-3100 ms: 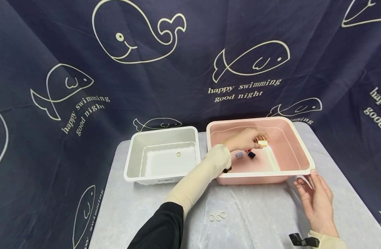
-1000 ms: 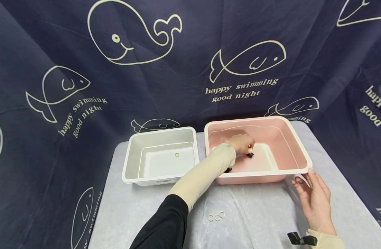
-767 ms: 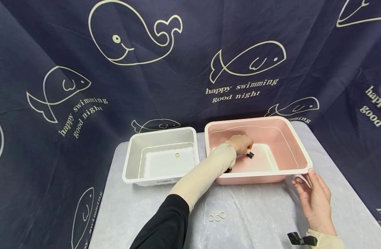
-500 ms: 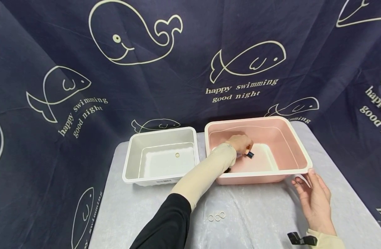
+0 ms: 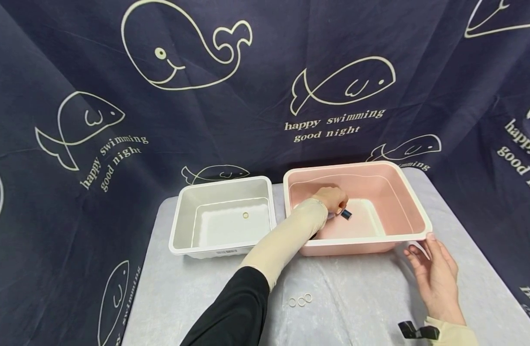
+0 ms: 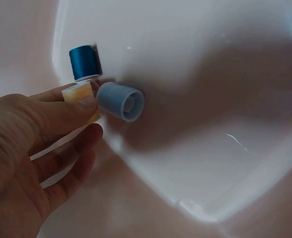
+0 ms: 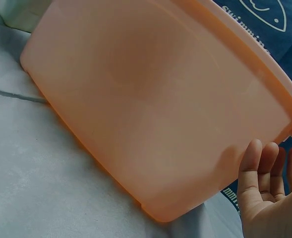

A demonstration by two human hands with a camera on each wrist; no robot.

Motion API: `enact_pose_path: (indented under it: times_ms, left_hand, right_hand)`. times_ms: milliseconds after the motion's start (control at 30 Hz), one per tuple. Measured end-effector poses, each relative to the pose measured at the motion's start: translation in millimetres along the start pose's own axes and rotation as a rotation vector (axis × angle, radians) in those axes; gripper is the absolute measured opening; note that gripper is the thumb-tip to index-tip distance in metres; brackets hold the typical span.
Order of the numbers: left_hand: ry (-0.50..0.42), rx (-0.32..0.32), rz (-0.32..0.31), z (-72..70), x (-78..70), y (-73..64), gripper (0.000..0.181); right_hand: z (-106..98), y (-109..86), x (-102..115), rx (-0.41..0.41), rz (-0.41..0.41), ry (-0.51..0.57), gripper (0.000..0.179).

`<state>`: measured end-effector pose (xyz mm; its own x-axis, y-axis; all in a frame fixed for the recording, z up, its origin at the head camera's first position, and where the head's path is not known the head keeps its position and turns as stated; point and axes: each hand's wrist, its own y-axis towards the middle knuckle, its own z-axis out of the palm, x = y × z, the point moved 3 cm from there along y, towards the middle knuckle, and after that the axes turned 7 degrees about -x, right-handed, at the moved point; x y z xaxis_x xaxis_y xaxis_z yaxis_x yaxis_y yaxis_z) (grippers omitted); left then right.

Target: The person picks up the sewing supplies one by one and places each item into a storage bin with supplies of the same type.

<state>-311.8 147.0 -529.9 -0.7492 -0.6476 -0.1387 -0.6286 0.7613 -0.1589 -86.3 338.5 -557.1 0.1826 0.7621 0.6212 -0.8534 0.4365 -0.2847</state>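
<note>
- Head view: the left arm, in a black sleeve [image 5: 234, 307] over a cream cuff [image 5: 284, 242], reaches forward across the near rim of the pink bin [image 5: 364, 239], its left hand [image 5: 328, 197] bent down inside.
- Thumb and forefinger of that hand pinch a yellow spool [image 6: 75, 93]; the other fingers curl loosely beneath.
- The right hand [image 5: 440, 283] is palm inward at the bin's near right corner, fingers slightly bent, a fingertip touching the rim.
- On the curtain [image 5: 230, 115], beyond the left fingers, "happy swimming good night" repeats; the label [image 5: 226, 251] on the grey bin [image 5: 225, 186], well left of them, is too small to read.
- Only the left wrist view shows the yellow spool clearly, with a blue spool [image 6: 84, 62] and a grey-blue spool [image 6: 115, 100] just beside the pinching fingertips.
- The right wrist view adds the bin's outer wall, beside the right fingers.
- Only the head view shows rings [image 5: 301, 302] on the table [image 5: 360, 298], between the hands and nearer the person.
</note>
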Motion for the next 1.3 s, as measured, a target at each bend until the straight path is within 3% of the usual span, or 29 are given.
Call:
enact_pose_path:
  times_ms: [300,533,667,900,1300]
  left_hand:
    - [0.043,0.028,-0.029,9.5,4.6,10.3,0.007]
    - [0.039,0.005,-0.025,16.1,7.9,17.6,0.014]
    - [0.042,0.022,-0.044,18.9,8.2,21.0,0.018]
    - [0.026,0.01,-0.037,15.3,5.9,19.1,0.014]
    - [0.02,0.015,-0.025,6.4,3.9,16.1,0.024]
  right_hand:
    - [1,0.8,0,-0.011,-0.006,-0.015,0.021]
    - [1,0.9,0,-0.014,-0.013,-0.026,0.02]
    - [1,1.1,1,-0.02,-0.018,-0.036,0.019]
    - [0,0.4,1,-0.032,-0.018,-0.04,0.02]
    - [3,-1.2,7,-0.05,-0.003,-0.069,0.017]
